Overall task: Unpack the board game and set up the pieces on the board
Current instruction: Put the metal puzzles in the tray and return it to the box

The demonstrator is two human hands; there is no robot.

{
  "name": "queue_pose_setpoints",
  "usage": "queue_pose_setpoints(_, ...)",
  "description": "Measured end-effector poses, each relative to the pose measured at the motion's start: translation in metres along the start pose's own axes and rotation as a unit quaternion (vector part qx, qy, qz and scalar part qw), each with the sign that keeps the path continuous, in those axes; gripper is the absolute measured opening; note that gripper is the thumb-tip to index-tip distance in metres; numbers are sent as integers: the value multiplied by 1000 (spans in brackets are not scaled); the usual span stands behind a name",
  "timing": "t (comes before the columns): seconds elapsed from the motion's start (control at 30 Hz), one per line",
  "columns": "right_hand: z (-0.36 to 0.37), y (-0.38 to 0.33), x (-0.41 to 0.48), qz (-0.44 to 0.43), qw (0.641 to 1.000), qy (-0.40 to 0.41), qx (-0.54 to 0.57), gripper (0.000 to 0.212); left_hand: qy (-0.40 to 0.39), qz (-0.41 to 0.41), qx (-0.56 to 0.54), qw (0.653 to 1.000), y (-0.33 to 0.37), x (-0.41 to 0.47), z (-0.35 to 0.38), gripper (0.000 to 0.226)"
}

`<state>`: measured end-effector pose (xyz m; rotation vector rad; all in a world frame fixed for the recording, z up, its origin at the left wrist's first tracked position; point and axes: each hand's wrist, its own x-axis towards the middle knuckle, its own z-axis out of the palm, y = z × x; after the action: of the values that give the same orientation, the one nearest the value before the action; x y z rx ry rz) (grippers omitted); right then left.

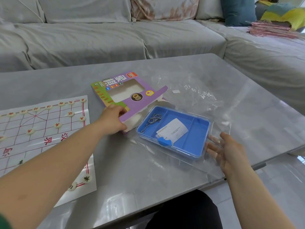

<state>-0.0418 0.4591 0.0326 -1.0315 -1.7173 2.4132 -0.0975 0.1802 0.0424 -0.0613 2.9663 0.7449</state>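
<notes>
Both forearms enter from the bottom edge, above my dark lap (181, 212), and reach over a grey table (132, 171).

L: my left hand (113, 119) grips the near corner of the game box (140, 106), fingers curled over its top edge, thumb against the white side wall. The box is purple card w/ a cut-out window and lies flat at table centre; a flap at its far-right end stands open.

R: my right hand (226, 149) is open, fingers spread, at the near-right corner of a blue tray (194, 134). It's seen partly through clear film, so I can't tell if it touches. The tray holds a wire puzzle (153, 119) and a paper slip (175, 129). Crumpled plastic wrap (198, 95) lies behind; a sofa (99, 38) is beyond.

Far L: the board (39, 151) is a thin paper sheet spread flat, w/ pieces (57, 125) already on many points, so setup looks well along.

Handling, est.: the box is prob. light and thin-walled, and the window weakens its lid. It's best held by edges or corners, not squeezed mid-panel. The pieces are small smooth discs, likely to skid on glossy paper; pinch them by the rim and set them straight down. The board itself is limp — a dragged wrist could shift it.
</notes>
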Motion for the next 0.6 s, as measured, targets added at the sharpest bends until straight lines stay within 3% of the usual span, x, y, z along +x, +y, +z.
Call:
queue_pose_setpoints(0.13, 0, 1, 2, 14, 1000, 0, 14, 33, -23, 34, 10, 999, -4, -3, -2, 44)
queue_pose_setpoints(0.33, 10, 9, 0, 10, 999, 3, 32, 33, 35, 62, -38, 997, -6, -11, 4, 26)
queue_pose_setpoints(0.6, 19, 15, -6, -8, 999, 18, 45, 33, 95, 45, -49, 993, -10, -15, 9, 29)
